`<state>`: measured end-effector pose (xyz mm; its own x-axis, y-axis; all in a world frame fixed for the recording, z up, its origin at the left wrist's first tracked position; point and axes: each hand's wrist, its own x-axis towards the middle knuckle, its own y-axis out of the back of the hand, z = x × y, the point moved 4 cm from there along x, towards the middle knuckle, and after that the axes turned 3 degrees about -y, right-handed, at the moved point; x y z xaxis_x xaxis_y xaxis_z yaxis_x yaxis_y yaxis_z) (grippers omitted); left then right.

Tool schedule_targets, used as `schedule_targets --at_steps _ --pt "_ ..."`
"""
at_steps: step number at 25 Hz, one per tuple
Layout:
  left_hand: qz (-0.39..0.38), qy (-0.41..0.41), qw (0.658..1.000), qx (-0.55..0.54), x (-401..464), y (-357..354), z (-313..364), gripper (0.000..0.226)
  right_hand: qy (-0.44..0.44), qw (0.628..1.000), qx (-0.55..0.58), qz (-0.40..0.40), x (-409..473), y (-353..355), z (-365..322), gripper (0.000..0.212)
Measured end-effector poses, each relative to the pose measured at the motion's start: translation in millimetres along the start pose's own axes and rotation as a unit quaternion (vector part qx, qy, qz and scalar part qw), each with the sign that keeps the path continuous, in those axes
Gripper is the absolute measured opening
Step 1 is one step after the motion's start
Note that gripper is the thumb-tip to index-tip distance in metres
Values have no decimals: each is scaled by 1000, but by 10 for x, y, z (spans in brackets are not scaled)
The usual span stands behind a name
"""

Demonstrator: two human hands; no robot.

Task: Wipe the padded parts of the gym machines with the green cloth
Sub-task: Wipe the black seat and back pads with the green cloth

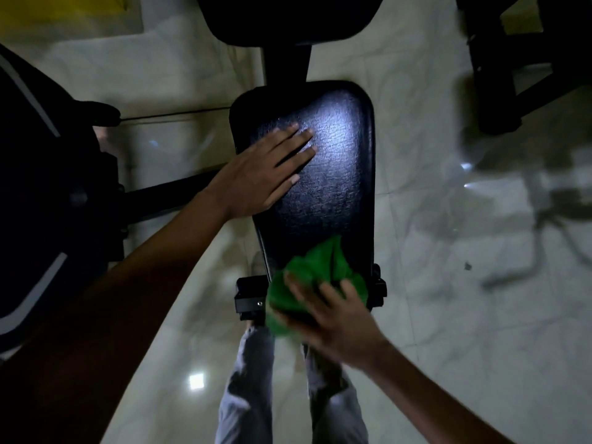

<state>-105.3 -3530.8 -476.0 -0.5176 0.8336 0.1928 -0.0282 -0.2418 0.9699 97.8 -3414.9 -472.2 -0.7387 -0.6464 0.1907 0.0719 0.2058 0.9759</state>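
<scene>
A black padded seat [333,174] of a gym machine fills the centre of the head view. My left hand [262,169] rests flat on its left side, fingers straight and spread. A bunched green cloth [315,277] lies on the pad's near end. My right hand [333,312] presses down on the cloth from the near side, fingers over it. A second black pad [288,17] sits beyond, joined by a black post [286,64].
A black metal bracket [250,298] sticks out under the seat's near end. Another dark machine [48,193] stands to the left, and a black frame [525,59] at the upper right. Glossy pale floor tiles [448,283] lie all around. My legs [253,386] are below.
</scene>
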Motion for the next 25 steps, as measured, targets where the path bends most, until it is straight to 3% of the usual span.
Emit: schedule_targets --at_steps 4,9,13,19,25 --pt "-9 7 1000 5 -5 -35 11 48 -164 984 -68 21 229 48 502 63" --pt "-18 18 1000 -5 -12 -8 34 50 -96 994 -45 -2 -346 15 29 49" --pt "-10 29 1000 2 -9 -21 58 49 -51 997 -47 22 -283 60 224 49" --pt "-7 36 999 -5 -9 -42 96 49 -238 969 -55 44 502 119 1104 64" --pt "-7 40 999 2 -6 -19 90 49 -251 967 -30 9 -146 116 470 60"
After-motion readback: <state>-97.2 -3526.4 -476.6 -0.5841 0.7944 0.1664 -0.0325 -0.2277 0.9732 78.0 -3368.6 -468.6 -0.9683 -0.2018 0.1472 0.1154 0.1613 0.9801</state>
